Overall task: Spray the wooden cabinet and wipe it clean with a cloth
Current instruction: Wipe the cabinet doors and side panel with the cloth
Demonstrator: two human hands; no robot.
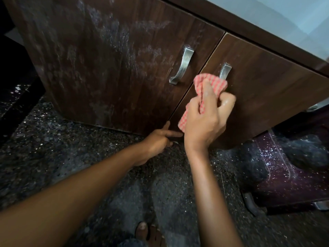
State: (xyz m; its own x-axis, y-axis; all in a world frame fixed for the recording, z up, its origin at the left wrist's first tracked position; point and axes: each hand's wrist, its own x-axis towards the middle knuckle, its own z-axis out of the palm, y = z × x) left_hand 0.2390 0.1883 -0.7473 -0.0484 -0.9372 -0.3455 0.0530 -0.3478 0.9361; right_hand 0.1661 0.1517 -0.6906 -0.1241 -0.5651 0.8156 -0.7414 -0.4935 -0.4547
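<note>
The dark wooden cabinet point(114, 73) has two doors with metal handles. Its left door is streaked with white spray residue. My right hand point(204, 120) grips a bunched pink checked cloth point(203, 82) against the right door point(267, 90), just below that door's handle point(225, 71). My left hand point(158, 141) sits low at the bottom corner of the doors, fingers curled around the lower edge of the right door, thumb pointing up along the gap. No spray bottle is in view.
The left door's handle point(182, 65) is close to the cloth. Speckled dark stone floor point(71, 157) lies below. A dark purple glittery suitcase point(284, 172) stands on the right. My foot point(142, 230) shows at the bottom edge.
</note>
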